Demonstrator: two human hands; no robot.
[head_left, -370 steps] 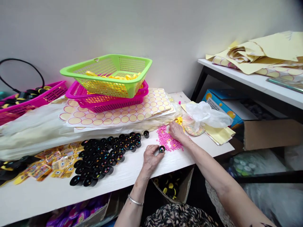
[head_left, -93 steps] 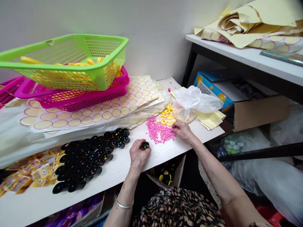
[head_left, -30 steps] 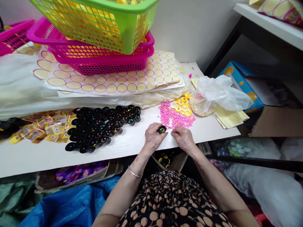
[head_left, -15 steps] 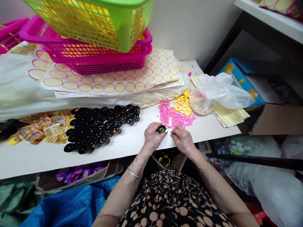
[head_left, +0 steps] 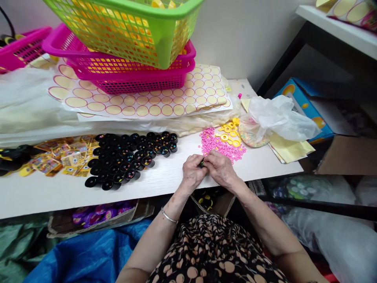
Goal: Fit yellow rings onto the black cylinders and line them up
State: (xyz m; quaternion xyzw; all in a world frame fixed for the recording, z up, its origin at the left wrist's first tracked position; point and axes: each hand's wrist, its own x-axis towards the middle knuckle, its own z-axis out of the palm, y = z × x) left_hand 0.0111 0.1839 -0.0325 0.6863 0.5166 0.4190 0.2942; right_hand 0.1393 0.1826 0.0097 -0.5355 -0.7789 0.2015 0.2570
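My left hand [head_left: 193,171] is closed around a small round black cup [head_left: 202,163], just above the white table. My right hand [head_left: 219,168] presses its bunched fingertips against that cup, covering most of it; whether a small piece sits between those fingers cannot be made out. Right behind the hands lies a spread of tiny pink pieces [head_left: 210,140], with several yellow ring-shaped parts [head_left: 228,135] at its far side. To the left, many similar black cups [head_left: 126,157] stand close together, with bits of colour inside them.
Orange card-like packets [head_left: 69,159] lie at the left. Behind stand a magenta basket [head_left: 132,84] and a green basket [head_left: 176,19] on sheets of round stickers [head_left: 129,101]. A plastic bag [head_left: 279,116] and a blue box [head_left: 297,94] are at the right. A blue sheet [head_left: 88,251] hangs below.
My right hand has moved left onto the black cup, closing the gap between the hands. The whole view has shifted slightly to the left.
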